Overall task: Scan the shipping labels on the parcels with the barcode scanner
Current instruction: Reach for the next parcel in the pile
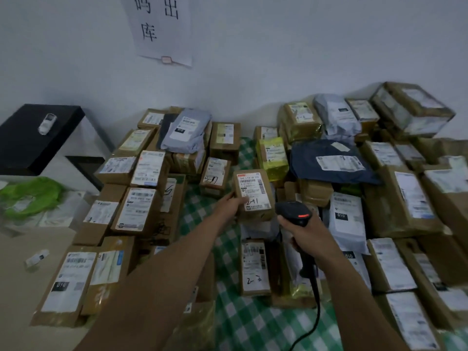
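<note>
Box in one hand, scanner in the other.

The left hand grips a small cardboard box by its lower left edge, fingers curled round it. The box's label faces the camera, with "2-41" handwritten at its foot. Just right of that grip, the right hand is wrapped tight round the handle of a black scanner. The scanner's head sits beside the box's lower right corner, a red light glowing on top. Its cable hangs below the right hand. Other parcels lie on a green checked cloth on both sides of the hands.
</note>
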The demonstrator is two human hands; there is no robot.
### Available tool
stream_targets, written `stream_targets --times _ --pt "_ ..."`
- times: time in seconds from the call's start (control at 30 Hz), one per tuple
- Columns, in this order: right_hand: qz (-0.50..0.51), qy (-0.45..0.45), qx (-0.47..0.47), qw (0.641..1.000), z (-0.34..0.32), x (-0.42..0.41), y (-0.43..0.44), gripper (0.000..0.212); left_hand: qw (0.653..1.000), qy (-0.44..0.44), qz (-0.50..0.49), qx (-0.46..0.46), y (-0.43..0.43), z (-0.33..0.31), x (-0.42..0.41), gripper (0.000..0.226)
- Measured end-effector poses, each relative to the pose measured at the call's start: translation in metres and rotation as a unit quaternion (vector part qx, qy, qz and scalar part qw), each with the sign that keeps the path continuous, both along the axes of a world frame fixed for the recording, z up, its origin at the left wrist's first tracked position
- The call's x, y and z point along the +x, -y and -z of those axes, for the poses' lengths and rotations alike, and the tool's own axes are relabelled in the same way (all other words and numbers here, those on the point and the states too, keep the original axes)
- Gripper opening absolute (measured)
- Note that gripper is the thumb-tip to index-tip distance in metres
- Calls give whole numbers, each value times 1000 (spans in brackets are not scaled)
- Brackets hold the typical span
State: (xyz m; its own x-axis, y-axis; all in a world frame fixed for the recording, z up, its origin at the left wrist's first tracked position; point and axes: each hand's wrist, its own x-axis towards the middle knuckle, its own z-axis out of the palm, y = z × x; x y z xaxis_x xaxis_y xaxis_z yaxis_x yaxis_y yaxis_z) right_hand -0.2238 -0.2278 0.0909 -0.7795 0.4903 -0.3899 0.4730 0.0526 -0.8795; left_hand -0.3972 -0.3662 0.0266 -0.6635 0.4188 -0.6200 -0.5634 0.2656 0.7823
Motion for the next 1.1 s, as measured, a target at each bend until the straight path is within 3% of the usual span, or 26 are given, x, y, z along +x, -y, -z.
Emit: stream_targets --times 0.2,0.33,0.53,0.63,0.87,1.0,1.1 --pt "8 43 5 999 23 -13 -29 21 997 -36 36 -50 -56 19 -19 51" --pt "23 55 -15 998 32 -18 -41 26 984 -138 71 -90 -75 16 -19 51" --pt "24 58 -43 997 28 -22 -47 25 977 -169 78 -103 -73 12 -20 48" --pt "3 42 -40 998 20 -28 -36 22 970 -202 75 -111 -45 0 -6 56" --pt "-93 53 3 994 13 -30 16 48 939 -280 81 -180 87 -8 51 50" --pt "-160 42 -39 985 10 -27 63 26 919 -310 10 -242 153 -2 77 49" --pt "-196 47 -23 979 19 -25 89 39 892 -344 -38 -291 187 12 90 52"
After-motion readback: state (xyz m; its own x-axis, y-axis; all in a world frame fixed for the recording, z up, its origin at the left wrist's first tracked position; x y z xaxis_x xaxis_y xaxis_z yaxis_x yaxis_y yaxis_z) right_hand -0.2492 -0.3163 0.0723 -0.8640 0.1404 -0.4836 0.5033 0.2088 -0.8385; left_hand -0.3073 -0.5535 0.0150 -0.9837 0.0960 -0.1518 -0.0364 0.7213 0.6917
